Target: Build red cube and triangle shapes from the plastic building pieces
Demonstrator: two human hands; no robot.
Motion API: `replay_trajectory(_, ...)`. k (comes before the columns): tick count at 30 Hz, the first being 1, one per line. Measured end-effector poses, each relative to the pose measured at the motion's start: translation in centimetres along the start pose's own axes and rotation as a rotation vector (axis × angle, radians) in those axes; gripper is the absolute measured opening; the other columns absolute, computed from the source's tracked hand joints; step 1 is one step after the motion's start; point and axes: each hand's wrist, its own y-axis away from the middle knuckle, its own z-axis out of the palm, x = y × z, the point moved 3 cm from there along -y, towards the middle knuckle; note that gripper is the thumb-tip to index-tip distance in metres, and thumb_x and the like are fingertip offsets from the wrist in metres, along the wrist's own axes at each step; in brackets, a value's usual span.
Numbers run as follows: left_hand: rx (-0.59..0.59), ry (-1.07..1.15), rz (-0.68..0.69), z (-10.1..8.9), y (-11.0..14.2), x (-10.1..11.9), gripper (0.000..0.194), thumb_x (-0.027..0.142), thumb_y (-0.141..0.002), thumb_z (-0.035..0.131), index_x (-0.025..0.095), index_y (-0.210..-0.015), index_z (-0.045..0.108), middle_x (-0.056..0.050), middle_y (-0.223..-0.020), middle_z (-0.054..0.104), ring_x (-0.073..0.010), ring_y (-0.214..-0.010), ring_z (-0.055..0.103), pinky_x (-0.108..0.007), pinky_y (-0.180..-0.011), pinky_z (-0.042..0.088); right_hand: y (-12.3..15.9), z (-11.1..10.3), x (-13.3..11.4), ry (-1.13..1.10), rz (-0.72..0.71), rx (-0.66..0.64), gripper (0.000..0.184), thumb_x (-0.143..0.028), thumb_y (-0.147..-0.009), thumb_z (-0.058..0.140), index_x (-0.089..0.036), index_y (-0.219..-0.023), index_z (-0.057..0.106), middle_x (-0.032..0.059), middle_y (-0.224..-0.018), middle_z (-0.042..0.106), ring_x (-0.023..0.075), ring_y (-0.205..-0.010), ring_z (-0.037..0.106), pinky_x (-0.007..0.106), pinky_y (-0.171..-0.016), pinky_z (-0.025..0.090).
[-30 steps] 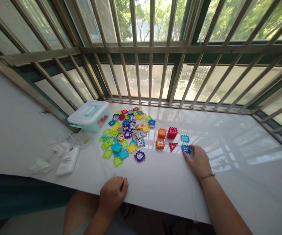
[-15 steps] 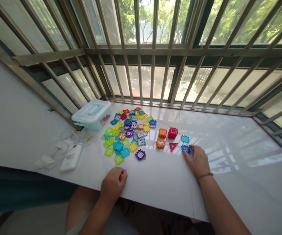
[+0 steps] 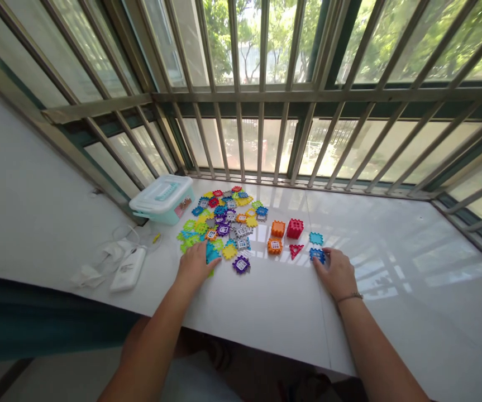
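My left hand (image 3: 193, 266) has its thumb and fingers apart over the near left edge of a pile of plastic building tiles (image 3: 229, 223). A light blue tile (image 3: 213, 254) shows between thumb and fingers; whether they touch it I cannot tell. My right hand (image 3: 337, 273) is closed on the edges of a blue window tile (image 3: 317, 255) lying flat on the white table. Just behind that is a light blue square tile (image 3: 316, 238). To its left lie a red triangle tile (image 3: 295, 252), a red stack of tiles (image 3: 295, 228) and two orange stacks (image 3: 278, 228).
A lidded light green box (image 3: 163, 198) stands at the back left. A white power bank (image 3: 128, 269) with cables lies by the left wall. Metal window bars (image 3: 261, 139) rise behind the table (image 3: 266, 301). A purple window tile (image 3: 241, 264) lies at the pile's near side.
My left hand has moved forward from the table's front edge to the light blue tiles, and its curled fingers have opened. The right hand stays at the blue window tile.
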Motion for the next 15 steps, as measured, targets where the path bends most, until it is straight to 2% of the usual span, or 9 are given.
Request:
replay_trajectory(3, 0.028, 0.056, 0.019, 0.3, -0.5, -0.4, 0.066, 0.05, -0.097, 0.071, 0.012, -0.149, 0.06, -0.023, -0.143, 0.069, -0.0405, -0.134, 0.064, -0.052, -0.117, 0.05, 0.0, 0.1, 0.1, -0.009, 0.005, -0.003, 0.047, -0.059, -0.101, 0.061, -0.02, -0.129, 0.066, 0.0141, -0.122, 0.075, 0.0341, -0.113, 0.068, 0.047, -0.096, 0.051)
replay_trajectory(6, 0.044, 0.14, 0.042, 0.4, -0.7, -0.9, 0.055, 0.042, -0.096, 0.072, 0.015, -0.144, 0.065, -0.019, -0.137, 0.072, -0.0374, -0.129, 0.066, -0.051, -0.116, 0.051, 0.0, 0.2, 0.2, -0.013, 0.006, -0.002, 0.047, -0.059, -0.101, 0.061, -0.02, -0.128, 0.066, 0.0141, -0.122, 0.075, 0.034, -0.113, 0.068, 0.047, -0.096, 0.051)
replay_trajectory(11, 0.038, 0.248, 0.06, 0.2, -1.1, -1.2, 0.044, 0.036, -0.094, 0.073, 0.02, -0.135, 0.07, -0.014, -0.132, 0.075, -0.0338, -0.126, 0.067, -0.049, -0.115, 0.051, 0.0, 0.3, 0.3, -0.023, -0.002, 0.004, 0.048, -0.059, -0.101, 0.06, -0.02, -0.128, 0.066, 0.0143, -0.121, 0.075, 0.0341, -0.112, 0.067, 0.046, -0.095, 0.05)
replay_trajectory(15, 0.047, 0.225, 0.027, 0.1, -1.3, -1.3, 0.04, 0.035, -0.091, 0.073, 0.022, -0.129, 0.073, -0.013, -0.13, 0.075, -0.0341, -0.126, 0.067, -0.049, -0.116, 0.05, 0.0, 0.3, 0.4, -0.03, 0.003, 0.008, 0.047, -0.059, -0.101, 0.06, -0.02, -0.128, 0.066, 0.0142, -0.121, 0.075, 0.0339, -0.112, 0.067, 0.046, -0.095, 0.05)
